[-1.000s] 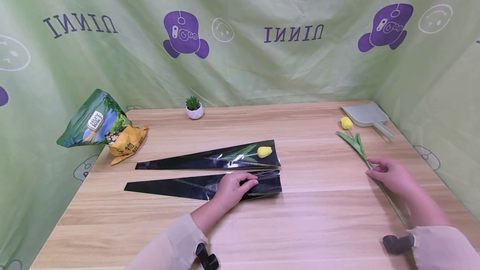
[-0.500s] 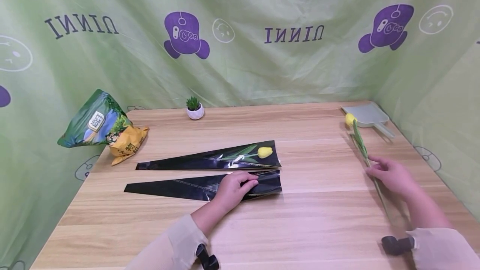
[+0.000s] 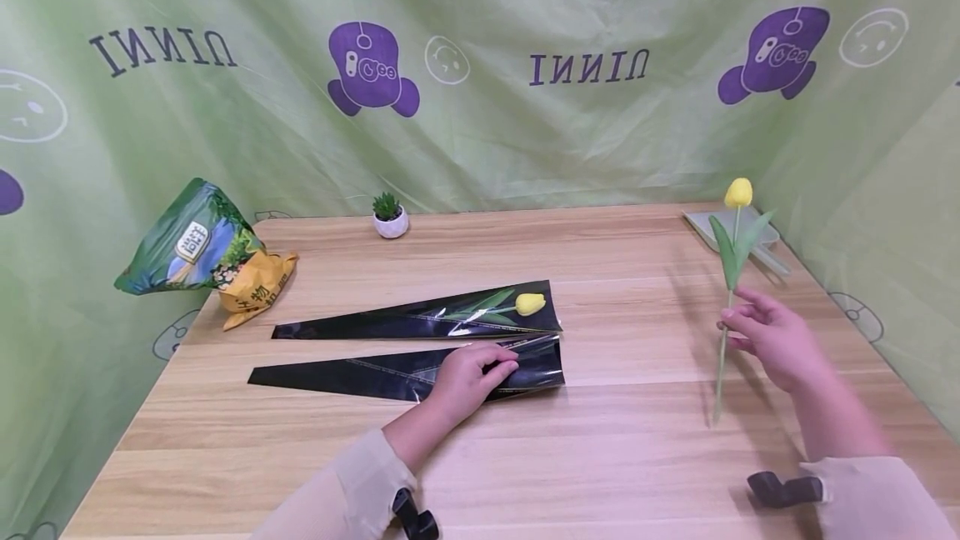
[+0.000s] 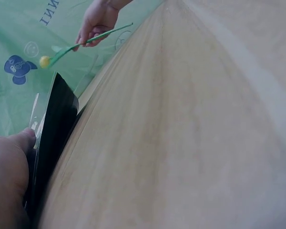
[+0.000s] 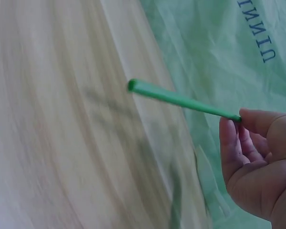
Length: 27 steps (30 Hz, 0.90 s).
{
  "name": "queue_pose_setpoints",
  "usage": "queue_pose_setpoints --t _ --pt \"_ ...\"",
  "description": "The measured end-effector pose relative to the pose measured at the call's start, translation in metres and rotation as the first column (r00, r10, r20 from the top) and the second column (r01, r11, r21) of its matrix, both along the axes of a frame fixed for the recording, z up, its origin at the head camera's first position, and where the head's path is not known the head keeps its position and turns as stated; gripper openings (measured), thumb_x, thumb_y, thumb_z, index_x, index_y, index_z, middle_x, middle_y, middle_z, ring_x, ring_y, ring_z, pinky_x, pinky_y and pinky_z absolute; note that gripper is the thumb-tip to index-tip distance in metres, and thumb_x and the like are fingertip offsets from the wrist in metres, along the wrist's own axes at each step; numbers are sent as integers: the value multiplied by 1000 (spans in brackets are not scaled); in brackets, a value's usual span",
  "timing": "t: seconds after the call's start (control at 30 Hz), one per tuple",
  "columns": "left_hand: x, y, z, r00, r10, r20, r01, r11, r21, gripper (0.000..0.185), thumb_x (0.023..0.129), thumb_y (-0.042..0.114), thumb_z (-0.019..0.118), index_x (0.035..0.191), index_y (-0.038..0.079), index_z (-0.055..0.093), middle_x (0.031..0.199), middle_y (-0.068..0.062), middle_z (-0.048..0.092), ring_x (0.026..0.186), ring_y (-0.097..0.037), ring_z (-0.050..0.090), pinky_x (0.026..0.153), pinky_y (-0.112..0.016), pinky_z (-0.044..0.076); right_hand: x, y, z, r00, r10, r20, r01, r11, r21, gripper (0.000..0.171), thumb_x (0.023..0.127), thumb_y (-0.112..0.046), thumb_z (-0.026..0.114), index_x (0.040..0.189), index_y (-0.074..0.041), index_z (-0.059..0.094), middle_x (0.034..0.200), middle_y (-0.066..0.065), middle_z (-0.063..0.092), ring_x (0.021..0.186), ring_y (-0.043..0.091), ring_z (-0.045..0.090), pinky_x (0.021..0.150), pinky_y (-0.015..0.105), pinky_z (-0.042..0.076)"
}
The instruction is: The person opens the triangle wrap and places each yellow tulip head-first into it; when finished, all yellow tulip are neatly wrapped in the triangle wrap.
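Observation:
My right hand point(image 3: 776, 344) pinches the thin green stem of a yellow tulip point(image 3: 738, 192) between thumb and fingers. The tulip stands nearly upright above the table, bloom on top, two leaves spread; in the right wrist view its bare stem point(image 5: 181, 99) points out from the fingertips. My left hand point(image 3: 468, 377) lies over the wide end of a black flower sleeve point(image 3: 322, 377) with a clear front, thumb and forefinger pinching its film. In the left wrist view the mouth of this sleeve point(image 4: 62, 107) gapes. Behind it lies a second black sleeve point(image 3: 360, 325) with another yellow tulip point(image 3: 530, 304) inside.
A green and yellow bag point(image 3: 217, 248) leans at the table's left edge. A small potted succulent point(image 3: 390, 219) stands at the back. A pale dustpan point(image 3: 705, 227) lies at the back right, partly behind the raised tulip. A green printed curtain point(image 3: 480, 140) encloses the table.
My right hand has raised the tulip off the table, turning it upright and slightly leftward. The left hand stays in place, while the sleeve's far top corner has lifted a little.

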<state>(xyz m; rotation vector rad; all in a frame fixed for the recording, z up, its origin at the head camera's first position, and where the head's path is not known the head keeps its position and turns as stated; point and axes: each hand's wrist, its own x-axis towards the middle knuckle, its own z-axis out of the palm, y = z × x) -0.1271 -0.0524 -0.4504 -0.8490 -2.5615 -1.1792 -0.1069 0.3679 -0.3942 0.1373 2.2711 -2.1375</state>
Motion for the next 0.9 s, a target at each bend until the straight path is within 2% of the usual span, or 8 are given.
queue_pose_setpoints --t 0.07,0.13,0.27,0.37,0.7,0.9 --pt "0 0 0 1000 -2 -10 2 1000 -2 13 88 21 73 97 13 78 99 -2 76 97 -15 72 88 -31 55 1 -7 1 999 5 -44 -11 990 -137 46 96 0 57 136 -17 40 88 -9 62 81 2 68 69 18 58" --pt "0 0 0 1000 1 -15 -1 1000 -6 14 87 21 73 97 14 78 98 -1 76 96 -15 72 88 -31 56 1 -16 3 997 8 -72 -26 967 -253 36 96 3 55 118 -22 42 87 -6 63 82 5 70 70 19 58" --pt "1 0 1 1000 10 -16 -10 1000 -16 14 88 22 72 98 14 78 98 -1 76 96 -15 72 87 -31 56 0 -38 5 994 -11 -107 -36 900 -433 33 96 7 53 115 -17 42 85 -1 65 81 11 72 71 21 59" --pt "2 0 2 1000 14 -20 -15 1000 -24 14 88 22 72 98 14 78 99 -1 76 97 -15 72 88 -31 56 -1 -55 4 991 -42 -124 -29 853 -521 31 95 9 52 113 -14 44 84 1 66 80 12 72 73 22 60" --pt "1 1 1 998 9 -55 -10 1000 -25 14 88 21 72 98 13 78 98 -2 76 96 -15 72 88 -31 56 -3 -93 0 989 -118 -92 46 824 -564 34 93 11 54 111 -13 39 78 -1 66 75 13 73 69 23 60" --pt "3 1 3 999 15 -39 -15 1000 -7 13 87 20 73 97 12 78 98 -2 76 96 -16 72 88 -32 55 -3 -108 1 985 -162 -63 102 831 -547 35 91 10 59 108 -14 39 74 -2 65 73 11 73 68 22 60"
